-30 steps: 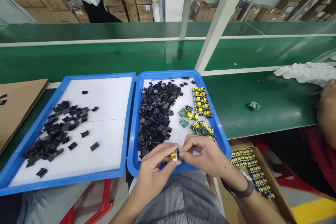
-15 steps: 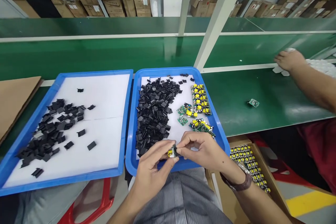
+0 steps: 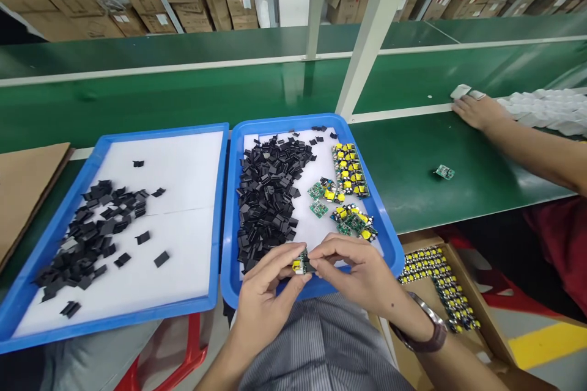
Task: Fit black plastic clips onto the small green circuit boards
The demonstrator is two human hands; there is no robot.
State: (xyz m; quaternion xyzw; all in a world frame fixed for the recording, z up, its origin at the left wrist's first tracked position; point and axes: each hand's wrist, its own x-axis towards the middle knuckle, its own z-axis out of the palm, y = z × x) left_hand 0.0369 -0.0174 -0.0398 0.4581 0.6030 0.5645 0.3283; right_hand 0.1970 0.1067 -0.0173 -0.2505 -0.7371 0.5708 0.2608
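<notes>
My left hand (image 3: 268,293) pinches a small circuit board (image 3: 299,264) with a yellow component, over the near edge of the right-hand blue tray (image 3: 230,226). At the board's right side, my right hand (image 3: 358,272) has thumb and forefinger closed on a small black plastic piece (image 3: 310,267), which meets the board. Beyond my hands, a heap of black pieces (image 3: 268,195) covers the tray's left part. On its right side lie a row of circuit boards with yellow components (image 3: 351,170) and a looser pile of boards (image 3: 353,222).
To the left, another blue tray (image 3: 215,220) holds scattered black pieces (image 3: 98,226). A cardboard box (image 3: 490,330) of boards stands low at the right. One board (image 3: 444,171) lies on the green bench (image 3: 394,208). A co-worker's hand (image 3: 481,111) touches a white piece (image 3: 460,91).
The co-worker's hand has moved left along the bench, and a white piece shows at its fingers. My hands stay together at the board, with more of the black piece visible. The view has shifted slightly.
</notes>
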